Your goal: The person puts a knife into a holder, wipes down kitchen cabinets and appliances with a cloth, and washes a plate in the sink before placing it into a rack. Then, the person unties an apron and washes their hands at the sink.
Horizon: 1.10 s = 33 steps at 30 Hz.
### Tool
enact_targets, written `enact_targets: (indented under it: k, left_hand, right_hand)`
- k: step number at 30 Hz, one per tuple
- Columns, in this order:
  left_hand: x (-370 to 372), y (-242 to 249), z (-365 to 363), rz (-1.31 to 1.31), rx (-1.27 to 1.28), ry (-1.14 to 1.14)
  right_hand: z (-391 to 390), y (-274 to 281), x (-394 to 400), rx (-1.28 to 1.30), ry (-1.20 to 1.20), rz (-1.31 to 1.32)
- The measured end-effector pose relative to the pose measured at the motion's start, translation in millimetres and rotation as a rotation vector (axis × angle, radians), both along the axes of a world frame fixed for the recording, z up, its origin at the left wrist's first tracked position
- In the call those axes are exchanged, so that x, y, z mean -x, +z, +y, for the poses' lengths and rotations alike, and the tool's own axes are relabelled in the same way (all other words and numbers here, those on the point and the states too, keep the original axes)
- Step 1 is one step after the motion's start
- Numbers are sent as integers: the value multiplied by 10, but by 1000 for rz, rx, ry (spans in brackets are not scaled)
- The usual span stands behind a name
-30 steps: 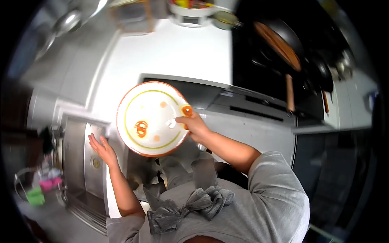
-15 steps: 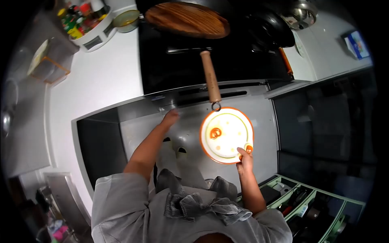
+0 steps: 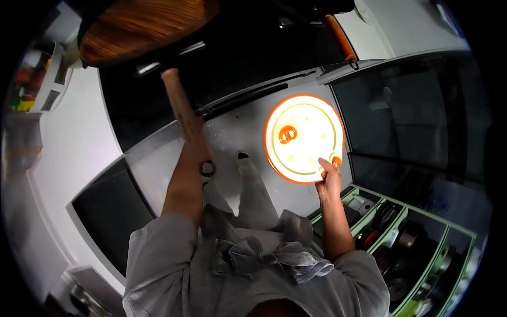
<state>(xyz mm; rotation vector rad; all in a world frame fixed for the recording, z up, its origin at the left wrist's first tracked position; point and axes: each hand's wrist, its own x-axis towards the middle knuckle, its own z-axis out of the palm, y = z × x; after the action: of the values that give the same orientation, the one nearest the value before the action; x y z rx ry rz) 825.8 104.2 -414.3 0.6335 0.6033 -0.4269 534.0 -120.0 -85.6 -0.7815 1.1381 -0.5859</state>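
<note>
My right hand [image 3: 331, 181] grips the lower right edge of a bright white round plate [image 3: 306, 121] with an orange rim and an orange ring-shaped mark. The plate is held over the floor, right of centre. My left hand [image 3: 197, 127] lies below a wooden handle [image 3: 179, 100] that covers most of it, so its fingers are hidden. This handle ends in a metal ring and juts out from the black stove [image 3: 253, 58]. Beyond it, a brown, wood-grained round surface [image 3: 142, 31] lies over the stove.
At right, a pull-out drawer with green dividers [image 3: 388, 240] holds dark cookware. An orange handle [image 3: 340, 37] projects at the stove's right side. A white counter [image 3: 79, 121] and a seasoning rack [image 3: 53, 79] are at left. Dark cabinet fronts [image 3: 369, 121] stand at right.
The view has turned and shifted, moving the stove and wooden handle leftward in the picture. My left hand is now largely covered by that handle. The plate remains in my right hand.
</note>
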Motion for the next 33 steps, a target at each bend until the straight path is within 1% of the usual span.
enact_targets:
  k: [1, 2, 4, 5, 6, 9, 12, 14, 15, 16, 17, 18, 19, 20, 21, 23, 25, 26, 27, 28, 29, 30, 32, 33]
  left_hand:
    - [12, -40, -38, 52, 22, 125]
    - [56, -78, -65, 68, 8, 142]
    - [92, 276, -111, 37, -218, 62]
    - [120, 352, -124, 6, -214, 26]
    - [168, 483, -177, -23, -229, 43]
    - [330, 523, -205, -3, -237, 98]
    - [565, 417, -183, -30, -233, 109]
    - [823, 335, -137, -35, -286, 129]
    - [962, 467, -217, -45, -307, 192]
    - [1103, 369, -207, -42, -353, 196]
    - [1268, 501, -146, -77, -377, 24]
    - [1410, 741, -232, 18, -339, 136]
    - [1600, 614, -82, -15, -345, 29]
    - [1742, 709, -135, 17, -343, 101]
    - [1842, 767, -154, 45, -336, 105]
    - [1957, 862, -160, 78, -313, 143]
    - [2044, 968, -164, 49, -280, 110]
    - [2153, 899, -102, 74, -284, 125]
    - [2168, 698, -140, 48, -313, 129]
    - [2182, 626, -122, 24, -340, 125]
    - [2196, 567, -95, 18, -353, 20]
    - [2204, 583, -101, 25, -344, 45]
    - [2182, 622, -138, -86, -302, 135]
    - [2246, 714, -85, -55, -283, 81]
  right_hand:
    - [-122, -15, -66, -2, 37, -6]
    - [-253, -13, -129, -16, 54, 10]
    - [-486, -5, -262, -7, 189, 23]
    - [-596, -15, -324, 6, 220, 46]
    - [-705, -16, -383, 1, 243, 53]
    - [-915, -28, -507, 40, 385, 66]
    - [-1021, -30, -604, 37, 469, 65]
    - [-1073, 22, -650, 30, 528, 82]
    - [-1094, 39, -680, 23, 567, 93]
    - [-1108, 58, -715, 13, 608, 106]
    - [-1093, 100, -706, 2, 656, 143]
    - [-1074, 143, -704, -30, 691, 193]
    - [-1093, 63, -641, -81, 717, 219]
    - [-1133, -6, -671, -97, 755, 237]
    - [-1120, -43, -722, -84, 796, 229]
    - [-1027, -81, -829, -142, 885, 303]
    - [-870, -157, -938, -154, 898, 368]
    - [-793, -284, -915, -185, 906, 418]
    - [-872, -496, -1004, -204, 928, 466]
    - [-840, -580, -1074, -189, 959, 478]
    - [-822, -647, -1132, -154, 961, 515]
    - [-793, -685, -1190, -121, 956, 551]
    - [-801, -733, -1303, -110, 946, 579]
    - [-731, -600, -1229, -99, 910, 564]
